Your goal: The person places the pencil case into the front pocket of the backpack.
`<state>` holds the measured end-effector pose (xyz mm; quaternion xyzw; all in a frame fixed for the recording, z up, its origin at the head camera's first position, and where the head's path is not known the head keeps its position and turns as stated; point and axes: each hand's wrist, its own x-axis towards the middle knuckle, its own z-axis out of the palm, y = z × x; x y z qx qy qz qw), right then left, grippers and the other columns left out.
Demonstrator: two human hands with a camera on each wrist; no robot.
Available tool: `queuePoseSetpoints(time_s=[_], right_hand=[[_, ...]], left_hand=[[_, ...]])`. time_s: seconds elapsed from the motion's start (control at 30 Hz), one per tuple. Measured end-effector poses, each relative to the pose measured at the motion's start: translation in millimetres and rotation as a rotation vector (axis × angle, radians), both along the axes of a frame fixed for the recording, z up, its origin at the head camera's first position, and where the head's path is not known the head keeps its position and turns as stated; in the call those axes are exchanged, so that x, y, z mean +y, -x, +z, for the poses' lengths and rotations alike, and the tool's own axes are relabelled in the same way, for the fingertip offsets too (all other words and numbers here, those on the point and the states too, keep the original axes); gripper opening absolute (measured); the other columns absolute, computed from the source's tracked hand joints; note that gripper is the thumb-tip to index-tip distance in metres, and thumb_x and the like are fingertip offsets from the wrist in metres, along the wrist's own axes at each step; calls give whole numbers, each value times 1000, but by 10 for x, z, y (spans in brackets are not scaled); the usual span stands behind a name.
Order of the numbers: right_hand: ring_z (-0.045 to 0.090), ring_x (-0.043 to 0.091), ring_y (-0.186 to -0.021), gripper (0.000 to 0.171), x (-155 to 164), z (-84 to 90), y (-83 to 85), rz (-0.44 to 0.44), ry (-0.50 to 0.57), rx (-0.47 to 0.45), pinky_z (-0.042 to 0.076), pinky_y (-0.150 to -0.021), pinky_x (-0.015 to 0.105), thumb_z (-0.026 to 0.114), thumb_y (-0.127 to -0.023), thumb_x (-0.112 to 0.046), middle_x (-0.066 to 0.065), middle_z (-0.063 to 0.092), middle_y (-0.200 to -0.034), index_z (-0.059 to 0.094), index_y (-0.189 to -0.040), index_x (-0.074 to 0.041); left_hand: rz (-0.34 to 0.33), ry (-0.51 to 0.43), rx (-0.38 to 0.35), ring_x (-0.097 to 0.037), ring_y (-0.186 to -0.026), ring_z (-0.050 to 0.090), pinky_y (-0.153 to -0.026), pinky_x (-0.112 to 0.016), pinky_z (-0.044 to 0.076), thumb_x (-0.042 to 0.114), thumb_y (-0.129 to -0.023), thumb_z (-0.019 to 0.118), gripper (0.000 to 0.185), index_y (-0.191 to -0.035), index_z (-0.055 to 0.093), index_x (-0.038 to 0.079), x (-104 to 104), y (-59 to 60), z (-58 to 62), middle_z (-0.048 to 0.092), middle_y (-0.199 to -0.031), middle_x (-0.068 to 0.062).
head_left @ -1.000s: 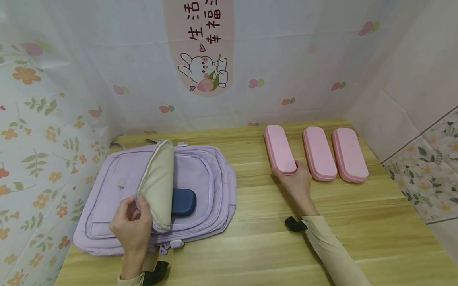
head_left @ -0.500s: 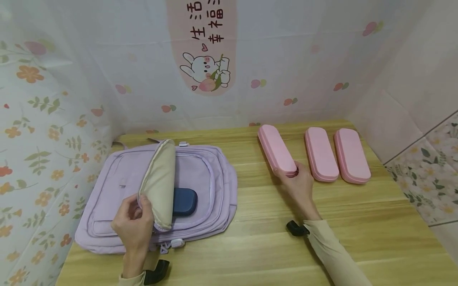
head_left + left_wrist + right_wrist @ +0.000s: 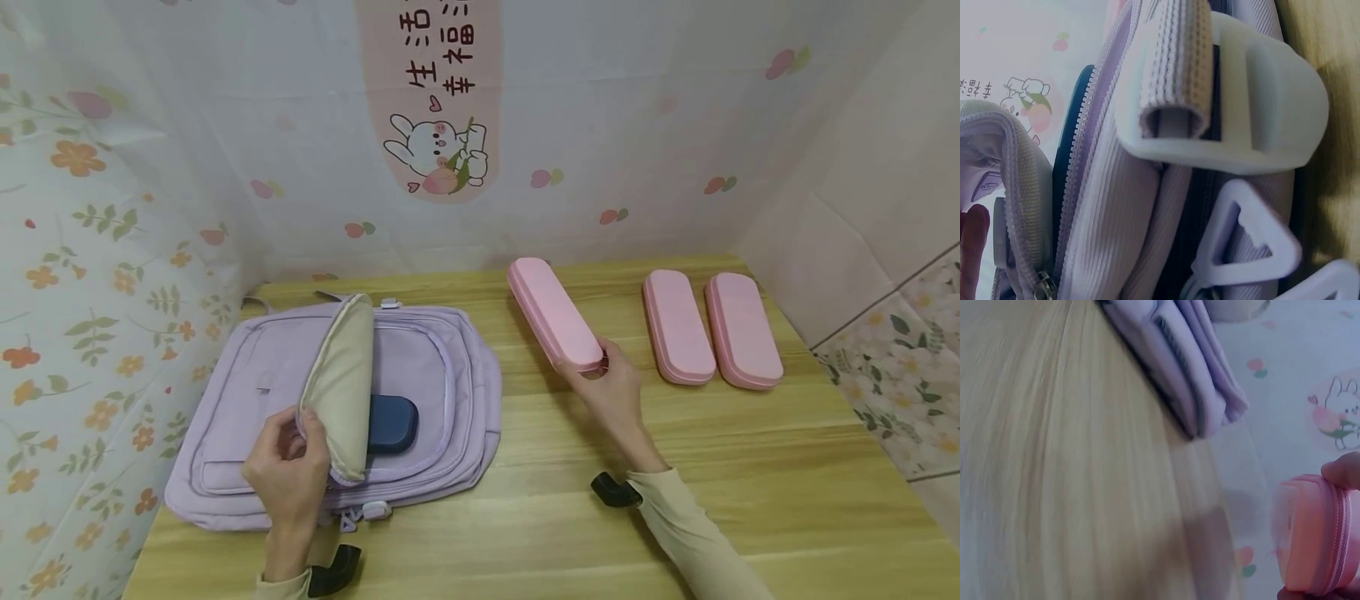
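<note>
A lilac backpack [image 3: 247,367] lies flat on the table at the left. My left hand [image 3: 288,462] pinches the edge of its front pocket flap [image 3: 341,383] and holds it folded back, beige lining outward. Inside the opened pocket sits a dark blue case [image 3: 393,423], partly covered by the flap. My right hand [image 3: 609,396] grips the near end of a pink zippered pencil case [image 3: 555,312], thumb and fingers on either side. In the right wrist view the zip runs round the held pencil case [image 3: 1316,537], and a shadow falls on the table below.
Two similar pink cases, a nearer-middle case [image 3: 678,325] and an outer case [image 3: 744,329], lie side by side at the right. A white buckle [image 3: 1272,94] and a lilac triangular ring [image 3: 1247,244] hang at the backpack's near side. A patterned curtain [image 3: 600,125] stands behind the wooden table [image 3: 525,517].
My right hand has lifted the pencil case and moved it left, away from the other two, with its far end swinging left. The left hand keeps holding the flap back.
</note>
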<state>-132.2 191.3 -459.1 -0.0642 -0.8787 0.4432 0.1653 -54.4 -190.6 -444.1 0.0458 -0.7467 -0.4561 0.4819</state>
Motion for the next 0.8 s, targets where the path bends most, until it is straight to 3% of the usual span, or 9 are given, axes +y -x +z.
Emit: queuePoseSetpoints(time_s=[0.13, 0.27, 0.53, 0.8], right_hand=[[65, 30, -99, 71, -75, 76, -9, 49, 25, 20, 55, -80, 33, 88, -76, -30, 23, 69, -113, 60, -129, 6], [64, 30, -104, 70, -151, 144, -22, 109, 69, 33, 57, -84, 32, 89, -76, -25, 23, 68, -116, 59, -130, 7], [63, 27, -108, 65, -315, 191, -83, 242, 142, 94, 51, -86, 10, 89, -75, -17, 20, 67, -121, 60, -129, 5], [63, 25, -106, 67, -428, 177, -152, 376, 153, 186, 55, -89, 16, 91, -71, -8, 18, 66, -121, 60, -130, 4]], left_hand=[[-2, -6, 0, 12, -61, 55, -58, -1, 45, -6, -83, 69, 8, -87, 72, -12, 3, -9, 2, 65, -68, -7], [-6, -10, -1, 12, -61, 55, -58, -1, 45, -6, -84, 69, 8, -87, 72, -12, 3, -12, -3, 66, -67, -12], [3, -11, -13, 14, -63, 55, -59, 0, 44, -6, -84, 69, 8, -87, 72, -13, 5, -19, -30, 68, -67, -21], [2, -33, -17, 13, -62, 56, -58, -1, 45, -7, -83, 69, 8, -87, 72, -13, 18, -19, -23, 67, -68, -20]])
